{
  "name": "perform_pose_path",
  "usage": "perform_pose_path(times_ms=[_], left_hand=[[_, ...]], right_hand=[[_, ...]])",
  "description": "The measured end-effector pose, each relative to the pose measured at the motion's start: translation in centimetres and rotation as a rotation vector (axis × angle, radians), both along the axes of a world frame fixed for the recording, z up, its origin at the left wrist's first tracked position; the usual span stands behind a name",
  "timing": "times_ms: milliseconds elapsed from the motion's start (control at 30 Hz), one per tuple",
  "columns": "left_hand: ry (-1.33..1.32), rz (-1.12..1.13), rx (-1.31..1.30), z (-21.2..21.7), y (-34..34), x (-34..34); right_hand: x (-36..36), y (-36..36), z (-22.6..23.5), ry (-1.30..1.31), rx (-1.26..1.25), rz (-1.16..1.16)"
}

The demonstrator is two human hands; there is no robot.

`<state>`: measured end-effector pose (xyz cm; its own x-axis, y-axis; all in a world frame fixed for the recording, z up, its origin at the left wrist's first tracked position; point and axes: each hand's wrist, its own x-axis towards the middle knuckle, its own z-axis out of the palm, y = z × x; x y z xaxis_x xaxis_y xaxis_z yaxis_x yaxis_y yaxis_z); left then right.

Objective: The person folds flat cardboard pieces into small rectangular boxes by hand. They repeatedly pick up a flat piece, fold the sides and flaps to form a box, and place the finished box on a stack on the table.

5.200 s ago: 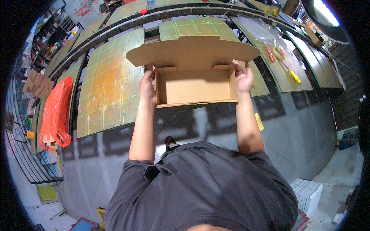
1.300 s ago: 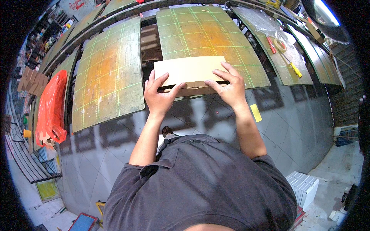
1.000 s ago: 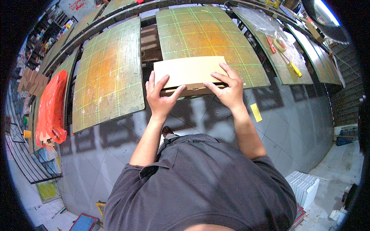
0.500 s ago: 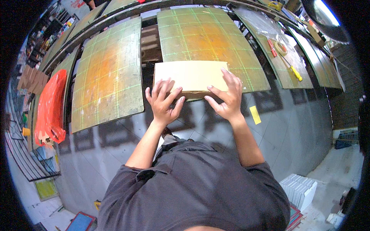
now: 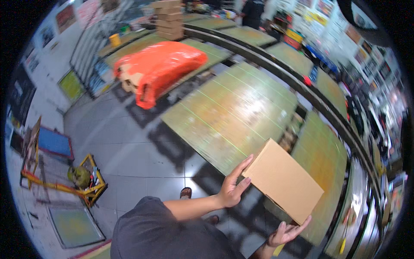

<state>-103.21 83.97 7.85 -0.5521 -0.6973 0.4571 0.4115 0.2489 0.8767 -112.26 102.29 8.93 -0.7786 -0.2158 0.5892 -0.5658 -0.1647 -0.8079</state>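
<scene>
Cardboard box (image 5: 282,181): brown, oblong, held tilted at both ends, broad plain face up. Seen across the gap between two green-lined boards, overlapping the near right corner of the middle board (image 5: 233,116) and the left edge of the right-hand board (image 5: 324,153). Contact with either board: cannot tell.

Left hand (image 5: 235,185): grasping the upper-left end, fingers along the edge, thumb apart from them. Right hand (image 5: 288,234): grasping the lower-right end, fingertips at the corner, thumb spread.

Progress, judged from present state: box formed and apparently closed. Seating of flaps along the shaded near side not clear; contents, if any, hidden. Not yet released or set down; anything further left to do, not tellable.

Outward: orange plastic bag (image 5: 166,60) on the left-hand board, covering part of its near edge, with brown cardboard pieces (image 5: 128,77) showing at the open end. Beyond the bag, stack of brown boxes (image 5: 169,19); yellow cup (image 5: 115,40) to its left. On the floor, lower left: yellow metal frame (image 5: 102,183).
</scene>
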Motion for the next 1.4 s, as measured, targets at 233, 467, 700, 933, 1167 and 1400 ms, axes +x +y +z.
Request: perform_pose_path(times_ms=[233, 467, 700, 933, 1167, 1400], left_hand=[[0.155, 0.319, 0.145, 1.6, -13.3, 15.7], [0.262, 0.753, 0.087, 0.3, -28.1, 35.3], [0.275, 0.756, 0.077, 2.4, -38.4, 47.5], [0.113, 0.418, 0.004, 3.2, -54.8, 49.3], [-0.147, 0.09, 0.025, 6.5, -76.6, 45.2], [-0.214, -0.082, 0.112, 7.3, -95.1, 37.7]], right_hand=[[8.2, -15.4, 1.2, -0.105, 0.112, 0.56], [19.6, -38.0, 3.9, 0.145, 0.21, 1.161], [27.6, -53.4, 10.5, 0.533, 0.408, 1.3], [26.7, -66.3, 13.0, 0.121, 0.48, 1.329], [23.5, -79.8, 10.6, -0.072, 0.393, 1.15], [19.4, -94.1, 10.1, -0.344, 0.442, 0.959]])
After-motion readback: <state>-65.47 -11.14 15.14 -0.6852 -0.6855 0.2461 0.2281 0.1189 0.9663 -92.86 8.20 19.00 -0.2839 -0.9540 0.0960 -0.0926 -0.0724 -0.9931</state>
